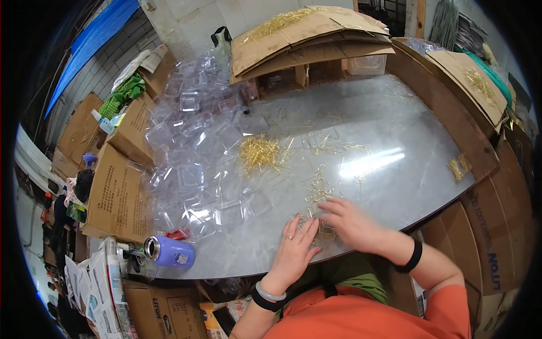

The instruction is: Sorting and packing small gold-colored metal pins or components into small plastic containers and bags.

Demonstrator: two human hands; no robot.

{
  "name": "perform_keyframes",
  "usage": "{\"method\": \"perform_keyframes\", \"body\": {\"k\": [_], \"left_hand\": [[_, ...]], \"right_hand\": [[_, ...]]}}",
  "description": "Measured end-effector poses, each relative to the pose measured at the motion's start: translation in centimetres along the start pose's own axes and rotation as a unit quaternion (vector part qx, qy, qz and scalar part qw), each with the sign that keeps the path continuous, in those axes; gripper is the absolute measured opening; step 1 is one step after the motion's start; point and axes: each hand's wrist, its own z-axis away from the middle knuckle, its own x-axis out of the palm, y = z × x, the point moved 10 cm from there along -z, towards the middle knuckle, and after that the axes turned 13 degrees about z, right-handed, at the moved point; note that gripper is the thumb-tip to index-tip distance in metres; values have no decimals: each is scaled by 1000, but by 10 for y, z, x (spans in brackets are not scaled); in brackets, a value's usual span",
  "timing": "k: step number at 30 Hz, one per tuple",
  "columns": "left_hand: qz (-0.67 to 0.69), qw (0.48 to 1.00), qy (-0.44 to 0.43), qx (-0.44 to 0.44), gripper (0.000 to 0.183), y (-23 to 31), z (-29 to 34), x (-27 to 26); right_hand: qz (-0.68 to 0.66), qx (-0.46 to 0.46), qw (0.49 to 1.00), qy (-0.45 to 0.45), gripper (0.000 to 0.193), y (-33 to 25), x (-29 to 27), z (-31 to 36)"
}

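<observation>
My left hand (295, 248) lies flat on the grey marble-patterned table (384, 186), fingers spread, next to a small heap of thin gold wire hooks (323, 231). Over that heap rests my right hand (350, 223), fingers loosely curled, touching the hooks. Whether it grips any I cannot tell. More loose gold hooks (319, 189) trail away from my hands, and a bigger gold pile (259, 152) lies at the table's middle. A large heap of clear plastic boxes and lids (195, 164) covers the table's left part.
A purple flask (169, 252) lies on its side at the near left corner. Cardboard boxes (116, 189) stand along the left. Folded cardboard sheets (307, 37) with gold hooks on top sit at the back, more cardboard (471, 79) at right.
</observation>
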Motion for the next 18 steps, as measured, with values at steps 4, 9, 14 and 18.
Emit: {"method": "perform_keyframes", "body": {"k": [4,9,14,18], "left_hand": [[-49,999,-11,2,56,0,-1,7],[-69,998,9,-10,55,-1,1,6],[-64,998,14,-16,55,0,1,6],[-64,998,24,-12,55,-2,0,5]], "right_hand": [[113,-91,989,-23,42,9,0,-36],[198,97,968,-117,32,60,17,-70],[164,87,980,-75,29,61,25,-76],[177,27,984,-2,26,61,17,-78]]}}
